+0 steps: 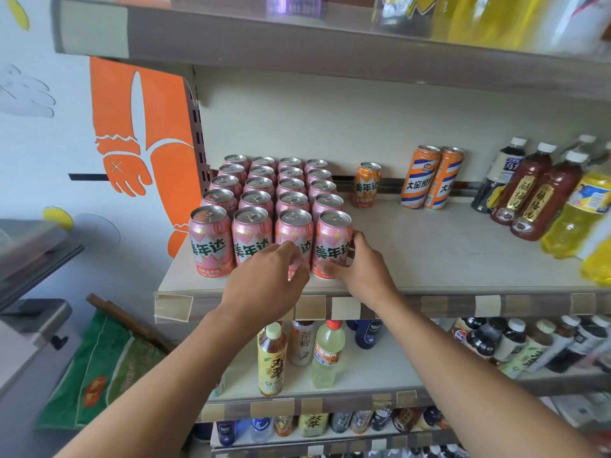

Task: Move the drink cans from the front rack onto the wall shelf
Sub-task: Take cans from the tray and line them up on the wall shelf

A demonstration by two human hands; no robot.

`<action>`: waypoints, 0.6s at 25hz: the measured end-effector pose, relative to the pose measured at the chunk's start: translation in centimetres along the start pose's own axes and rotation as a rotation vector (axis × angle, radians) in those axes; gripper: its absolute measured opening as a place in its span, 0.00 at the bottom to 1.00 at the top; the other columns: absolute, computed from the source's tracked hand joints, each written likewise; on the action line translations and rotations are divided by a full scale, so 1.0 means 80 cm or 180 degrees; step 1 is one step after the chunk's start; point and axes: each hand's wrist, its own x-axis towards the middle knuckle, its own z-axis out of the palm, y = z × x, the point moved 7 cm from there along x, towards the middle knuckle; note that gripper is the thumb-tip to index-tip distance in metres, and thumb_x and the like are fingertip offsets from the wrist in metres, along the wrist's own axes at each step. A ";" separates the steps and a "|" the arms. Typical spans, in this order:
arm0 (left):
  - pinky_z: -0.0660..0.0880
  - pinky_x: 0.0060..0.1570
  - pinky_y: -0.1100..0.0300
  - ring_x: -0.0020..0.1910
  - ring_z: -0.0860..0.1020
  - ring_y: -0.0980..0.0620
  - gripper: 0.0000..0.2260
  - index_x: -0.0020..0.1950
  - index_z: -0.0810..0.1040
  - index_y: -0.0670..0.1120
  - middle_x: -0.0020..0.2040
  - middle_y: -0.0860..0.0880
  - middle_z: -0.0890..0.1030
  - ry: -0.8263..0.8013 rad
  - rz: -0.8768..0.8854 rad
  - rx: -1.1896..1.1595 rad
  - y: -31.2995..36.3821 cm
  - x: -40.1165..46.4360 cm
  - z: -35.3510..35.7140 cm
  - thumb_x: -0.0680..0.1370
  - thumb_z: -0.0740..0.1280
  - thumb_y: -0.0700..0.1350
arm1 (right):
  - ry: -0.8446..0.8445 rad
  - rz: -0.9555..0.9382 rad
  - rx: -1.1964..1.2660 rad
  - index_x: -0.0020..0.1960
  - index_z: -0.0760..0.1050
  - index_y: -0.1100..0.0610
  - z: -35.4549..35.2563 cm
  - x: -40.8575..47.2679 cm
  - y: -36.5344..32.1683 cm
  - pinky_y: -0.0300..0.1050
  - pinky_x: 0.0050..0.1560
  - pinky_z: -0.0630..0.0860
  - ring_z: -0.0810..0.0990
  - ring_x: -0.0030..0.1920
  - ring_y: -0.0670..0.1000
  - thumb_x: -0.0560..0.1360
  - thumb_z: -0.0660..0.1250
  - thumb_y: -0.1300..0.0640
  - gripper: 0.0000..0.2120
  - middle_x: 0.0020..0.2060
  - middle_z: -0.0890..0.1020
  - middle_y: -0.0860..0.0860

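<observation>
Several pink drink cans stand in tidy rows on the left of the wall shelf. My left hand curls its fingers round the front-row can third from the left, covering its lower half. My right hand grips the rightmost front can, thumb on its front and fingers round its right side. Both cans stand upright on the shelf board.
A small orange can and two tall orange cans stand at the back. Dark and yellow bottles fill the shelf's right end. Lower shelves hold more bottles. A grey counter is at left.
</observation>
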 end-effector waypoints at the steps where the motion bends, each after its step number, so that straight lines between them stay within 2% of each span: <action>1: 0.76 0.39 0.56 0.49 0.79 0.51 0.11 0.56 0.75 0.53 0.52 0.55 0.78 0.0001 0.0012 0.0010 0.001 0.000 0.000 0.79 0.59 0.55 | -0.0024 0.0012 -0.0015 0.68 0.67 0.52 0.000 0.000 -0.001 0.31 0.43 0.73 0.80 0.51 0.45 0.66 0.79 0.43 0.36 0.52 0.80 0.44; 4: 0.76 0.40 0.56 0.50 0.78 0.51 0.12 0.58 0.75 0.52 0.54 0.54 0.79 0.0007 0.0021 0.0001 0.007 0.001 -0.004 0.79 0.59 0.55 | -0.0120 0.0048 -0.0038 0.68 0.67 0.52 -0.002 0.000 -0.006 0.36 0.49 0.74 0.80 0.54 0.46 0.67 0.78 0.43 0.36 0.54 0.80 0.45; 7: 0.76 0.41 0.55 0.50 0.78 0.49 0.13 0.59 0.74 0.51 0.54 0.53 0.79 0.0017 0.0100 -0.0007 0.013 0.001 -0.008 0.79 0.59 0.54 | -0.0115 0.0054 -0.0224 0.69 0.68 0.51 -0.010 -0.008 -0.009 0.37 0.50 0.72 0.78 0.55 0.45 0.69 0.77 0.43 0.34 0.53 0.79 0.44; 12: 0.76 0.43 0.53 0.50 0.78 0.46 0.12 0.58 0.74 0.50 0.52 0.51 0.79 0.0072 0.0454 -0.0092 0.046 0.003 -0.008 0.79 0.60 0.54 | 0.0207 -0.0226 -0.0791 0.73 0.67 0.52 -0.054 -0.053 -0.021 0.47 0.65 0.72 0.75 0.66 0.49 0.72 0.72 0.41 0.34 0.67 0.76 0.49; 15: 0.73 0.42 0.56 0.52 0.78 0.47 0.14 0.62 0.74 0.50 0.57 0.52 0.79 -0.0005 0.0857 -0.0228 0.101 0.006 0.013 0.80 0.59 0.54 | 0.0529 -0.0331 -0.1437 0.74 0.67 0.52 -0.108 -0.095 -0.025 0.46 0.65 0.71 0.73 0.67 0.50 0.77 0.67 0.44 0.28 0.68 0.75 0.49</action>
